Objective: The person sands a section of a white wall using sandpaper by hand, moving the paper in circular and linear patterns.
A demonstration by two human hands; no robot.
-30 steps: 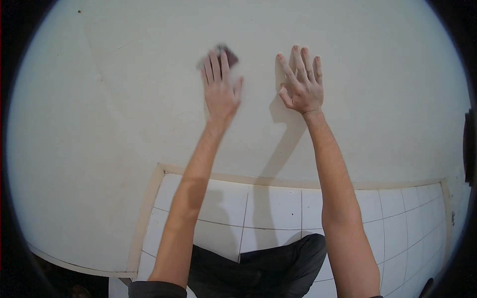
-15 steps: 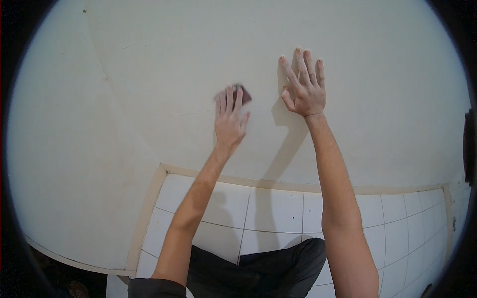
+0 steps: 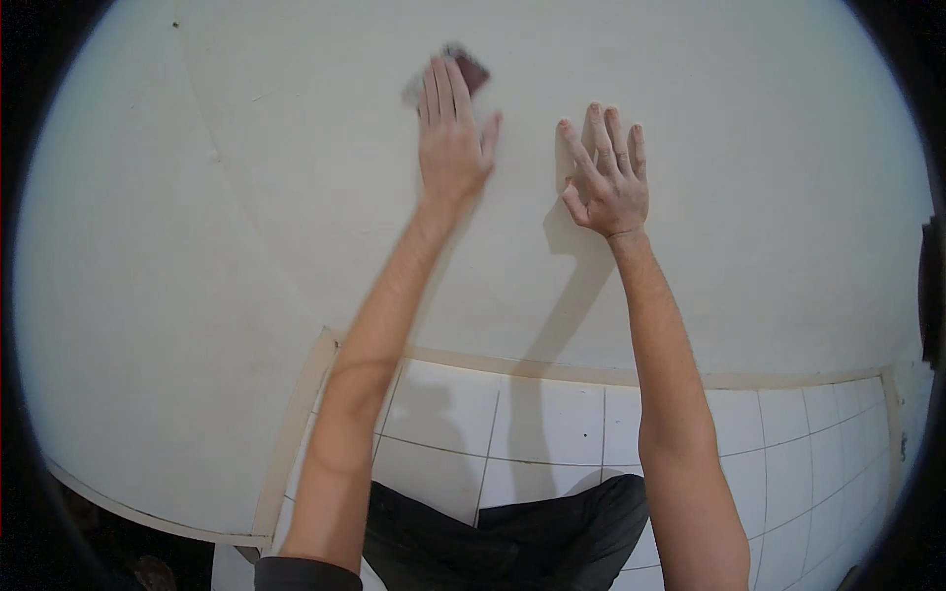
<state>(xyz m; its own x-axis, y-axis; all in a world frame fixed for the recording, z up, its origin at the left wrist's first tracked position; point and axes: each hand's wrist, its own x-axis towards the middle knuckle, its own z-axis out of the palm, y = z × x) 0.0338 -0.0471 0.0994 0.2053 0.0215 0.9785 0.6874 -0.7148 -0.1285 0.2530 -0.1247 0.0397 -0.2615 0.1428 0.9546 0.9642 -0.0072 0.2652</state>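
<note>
My left hand (image 3: 452, 153) lies with its fingers stretched out and close together over a piece of sandpaper (image 3: 472, 74), pressing it to the pale wall (image 3: 325, 167). The sandpaper's dark reddish-brown corner and a greyish edge show around the fingertips; the rest is covered, and it is slightly blurred. To the right and a little lower, my right hand (image 3: 613, 187) rests on the wall with its fingers spread and nothing in it. Pale dust coats its fingers.
White floor tiles (image 3: 542, 419) meet the wall along a cream baseboard (image 3: 581, 374), which turns a corner at the left. Fine cracks and a small dark hole (image 3: 175, 25) mark the wall's upper left. A dark object (image 3: 930, 291) stands at the right rim.
My left hand has slid up the wall with the sandpaper under its fingers, and its forearm reaches farther out. The right hand stays in place on the wall.
</note>
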